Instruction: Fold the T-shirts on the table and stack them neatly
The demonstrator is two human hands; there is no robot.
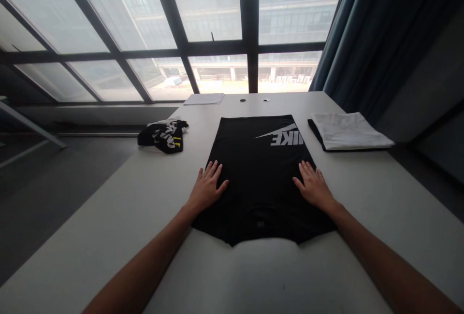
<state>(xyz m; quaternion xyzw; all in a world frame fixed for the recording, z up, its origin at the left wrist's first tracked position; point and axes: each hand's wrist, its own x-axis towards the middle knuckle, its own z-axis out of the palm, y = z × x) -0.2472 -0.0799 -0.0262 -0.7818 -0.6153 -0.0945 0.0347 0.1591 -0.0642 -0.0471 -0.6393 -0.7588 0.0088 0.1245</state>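
A black T-shirt (253, 174) lies spread flat on the white table, its neckline toward me and its hem at the far end. White lettering and a swoosh print show upside down near its far right corner. On the shirt's left edge rests my left hand (209, 186), fingers stretched out and pointing away from me. My right hand (312, 186) lies flat on the right edge in the same way, fingers extended. Neither hand grips the fabric.
On the left of the table (152, 198) sits a crumpled black-and-white garment (163, 135). Folded white and black cloths (351, 130) are stacked at the right. Papers (204, 99) lie at the far edge, near two cable holes. Windows stand behind, with a dark curtain (348, 34) at the right.
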